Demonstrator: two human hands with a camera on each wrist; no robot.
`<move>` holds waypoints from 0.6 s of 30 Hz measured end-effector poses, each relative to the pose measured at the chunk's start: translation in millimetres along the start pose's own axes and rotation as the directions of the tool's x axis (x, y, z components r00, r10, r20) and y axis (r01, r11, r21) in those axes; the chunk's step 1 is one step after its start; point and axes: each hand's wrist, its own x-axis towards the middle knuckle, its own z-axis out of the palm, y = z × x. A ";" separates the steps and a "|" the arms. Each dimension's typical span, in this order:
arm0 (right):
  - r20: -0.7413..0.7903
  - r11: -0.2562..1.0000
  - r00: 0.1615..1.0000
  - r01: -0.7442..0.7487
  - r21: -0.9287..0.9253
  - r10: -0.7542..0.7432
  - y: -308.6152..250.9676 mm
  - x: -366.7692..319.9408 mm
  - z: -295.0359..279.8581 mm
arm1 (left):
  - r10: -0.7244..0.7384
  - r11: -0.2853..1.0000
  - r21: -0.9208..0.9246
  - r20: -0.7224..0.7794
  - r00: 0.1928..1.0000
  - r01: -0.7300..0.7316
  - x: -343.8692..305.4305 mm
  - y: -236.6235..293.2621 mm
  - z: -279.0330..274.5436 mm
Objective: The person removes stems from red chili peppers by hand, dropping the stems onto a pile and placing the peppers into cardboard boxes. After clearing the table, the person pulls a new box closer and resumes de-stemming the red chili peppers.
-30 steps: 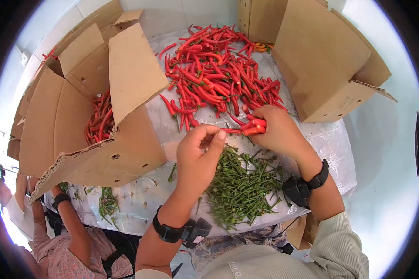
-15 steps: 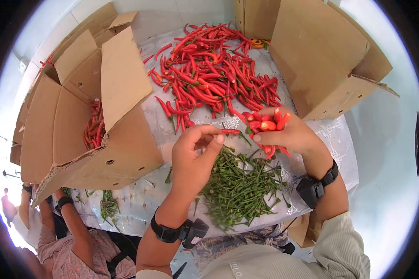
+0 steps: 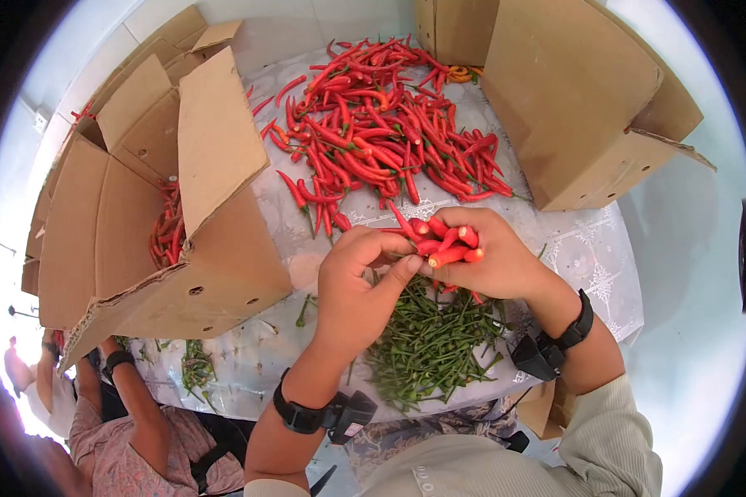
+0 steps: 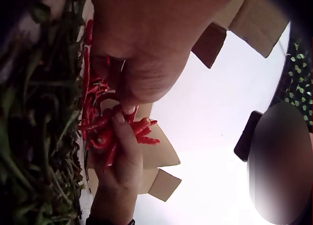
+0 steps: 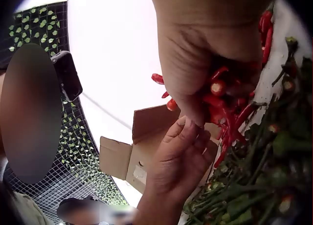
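Note:
My right hand grips a bunch of red chili peppers, most with pale cut tops showing and no stems. Against that bunch, my left hand pinches a single chili between thumb and index finger; its stem end is mostly hidden by the fingers. In the right wrist view, the left thumb tip meets the right hand beside the chilies. Below both hands lies a heap of green chili stems. Beyond them spreads a large pile of red chilies.
An open cardboard box with red chilies inside stands at left. Another carton stands at right, near a few orange chilies. Another person's arm reaches in at lower left, near a small stem heap.
The right hand first gathered chilies near the pile, turned their cut ends up, then came left to meet the left hand. The left hand keeps its chili and has shifted slightly right.

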 end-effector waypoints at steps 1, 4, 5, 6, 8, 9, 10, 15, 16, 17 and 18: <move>-0.019 1.000 1.000 -0.022 0.015 0.022 -2.2 0.6 -0.6 | 0.007 0.999 0.038 0.001 1.000 -0.007 -0.1 0.5 -1.1; -0.046 0.998 0.998 -0.029 0.063 0.032 -5.5 0.7 0.3 | 0.004 0.998 -0.066 -0.030 1.000 -0.006 0.2 -8.5 -1.8; -0.051 0.997 0.998 -0.022 0.080 0.026 -5.8 0.5 1.0 | 0.009 0.998 -0.066 -0.033 0.999 -0.011 0.2 -8.5 -2.1; -0.060 0.999 0.998 0.017 0.046 -0.015 -5.2 0.3 2.4 | 0.013 0.998 -0.066 -0.036 0.999 -0.015 0.3 -8.4 -2.2; -0.076 0.995 0.993 0.093 -0.023 -0.095 -2.2 -0.2 5.9 | 0.012 0.998 -0.063 -0.042 0.999 -0.015 0.3 -7.0 -1.7; -0.096 0.987 0.984 0.142 -0.079 -0.149 0.1 -0.2 6.5 | 0.008 0.998 -0.060 -0.046 0.999 -0.011 0.1 -4.8 -1.1; -0.113 0.973 0.973 0.188 -0.136 -0.204 2.7 0.0 7.1 | 0.004 0.998 -0.057 -0.050 0.999 -0.007 -0.1 -3.6 -0.9; -0.027 0.988 0.989 0.141 -0.065 -0.143 -1.7 -2.9 3.1 | 0.034 0.999 -0.026 -0.026 0.999 -0.034 2.5 -4.1 -2.5; -0.011 0.988 0.989 0.149 -0.049 -0.149 -1.9 -2.8 2.4 | 0.042 0.999 -0.031 -0.030 0.999 -0.043 3.3 -3.8 -2.2; 0.004 0.987 0.988 0.156 -0.033 -0.156 -2.0 -2.7 1.6 | 0.034 0.998 -0.047 -0.015 0.999 -0.034 3.2 -4.3 -2.4; 0.018 0.975 0.977 0.211 -0.070 -0.210 -0.1 -1.9 0.1 | 0.025 0.998 -0.063 0.000 1.000 -0.025 3.0 -5.4 -2.9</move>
